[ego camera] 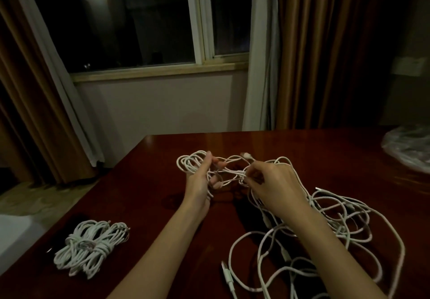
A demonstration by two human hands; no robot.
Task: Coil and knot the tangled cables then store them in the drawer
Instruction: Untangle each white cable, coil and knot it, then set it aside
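My left hand [202, 177] grips a coil of white cable [189, 164] held above the dark red table [153, 196]. My right hand [273, 183] pinches a strand of the same cable [232, 172] where it wraps across the coil's middle. A plug end [246, 155] sticks up between the hands. From the right hand a tangle of loose white cables [337, 219] spreads over the table's right side, with a connector [226, 273] near the front. Coiled and knotted white cables [90, 246] lie at the front left. No drawer is in view.
A crumpled clear plastic bag [409, 147] sits at the table's far right. A dark flat object [58, 238] lies under the knotted bundle. Behind the table are a window [139, 19] and brown curtains [325, 49]. The table's left edge runs diagonally.
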